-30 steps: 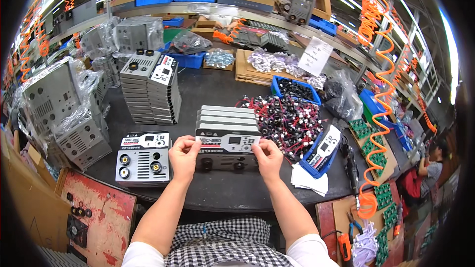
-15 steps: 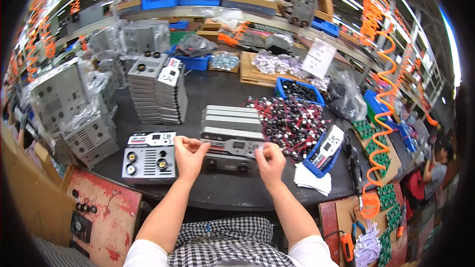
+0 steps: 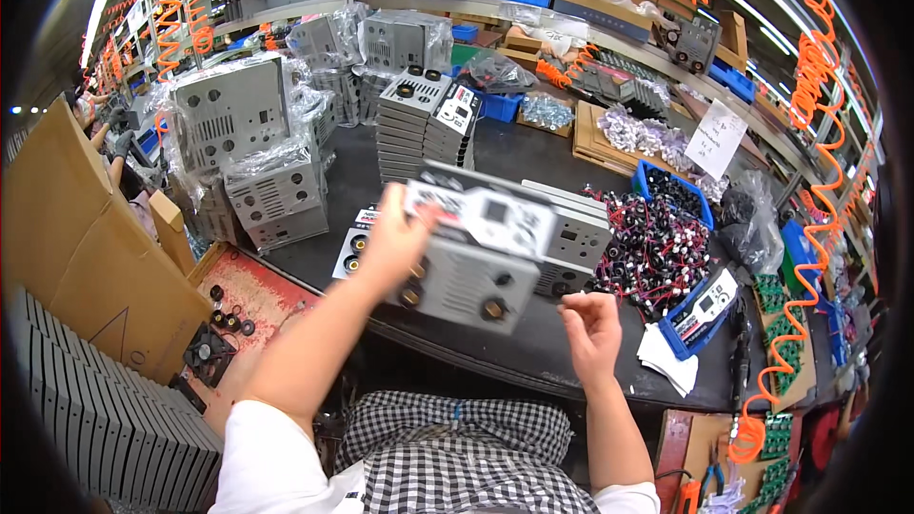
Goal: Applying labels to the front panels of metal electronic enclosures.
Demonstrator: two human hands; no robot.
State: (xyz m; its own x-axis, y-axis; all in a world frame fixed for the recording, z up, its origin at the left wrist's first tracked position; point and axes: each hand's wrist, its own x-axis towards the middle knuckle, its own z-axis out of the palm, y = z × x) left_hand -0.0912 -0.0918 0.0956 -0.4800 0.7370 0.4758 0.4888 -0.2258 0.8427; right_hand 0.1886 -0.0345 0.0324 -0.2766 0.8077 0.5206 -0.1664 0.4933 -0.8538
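My left hand [image 3: 392, 246] grips the upper left corner of a grey metal front panel [image 3: 471, 281]. The panel is tilted, held up off the bench and blurred by motion; it has a white-and-black label strip, vent slots and round sockets. My right hand [image 3: 592, 338] is apart from the panel at its lower right, fingers loosely bent and nothing in them. Behind the held panel, several similar panels stand in a row [image 3: 583, 233]. Partly hidden by my left hand and forearm, another labelled panel [image 3: 352, 249] rests on the bench.
Beyond stands a tall stack of labelled panels [image 3: 424, 138]. Plastic-wrapped grey housings [image 3: 233, 119] crowd the left. To the right are a heap of wired parts [image 3: 652, 257], a blue tray of labels [image 3: 700, 314] and white paper sheets [image 3: 666, 362]. An orange coiled hose [image 3: 785, 352] hangs at right.
The view has turned left. My left hand has lifted the panel up off the bench, and my right hand has let go of its right edge.
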